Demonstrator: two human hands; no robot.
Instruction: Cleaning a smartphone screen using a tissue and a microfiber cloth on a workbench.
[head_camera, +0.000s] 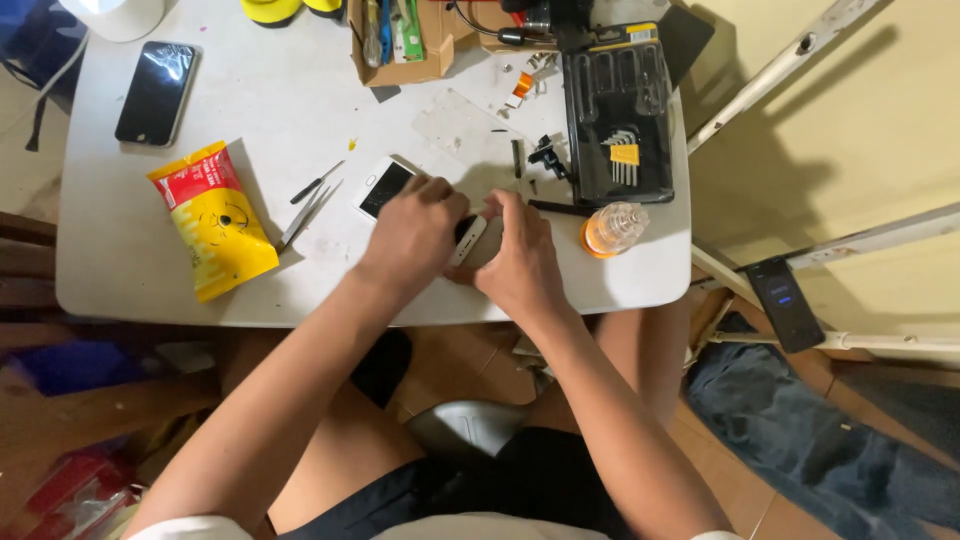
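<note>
A white smartphone (383, 186) lies on the white table (130, 270), mostly covered by my hands. My left hand (412, 232) rests on its upper half, fingers curled over it. My right hand (516, 255) presses on its lower end, where a white edge (468, 240) shows between the two hands. Whether a small tool is in the right hand's fingers is hidden.
A yellow and red snack bag (212, 220), tweezers (305, 212) and a small screwdriver (316, 183) lie left. A black phone (156, 92) sits far left. A black tool case (615, 125) with hex keys, a small clear bottle (612, 228) and a cardboard box (400, 50) are nearby.
</note>
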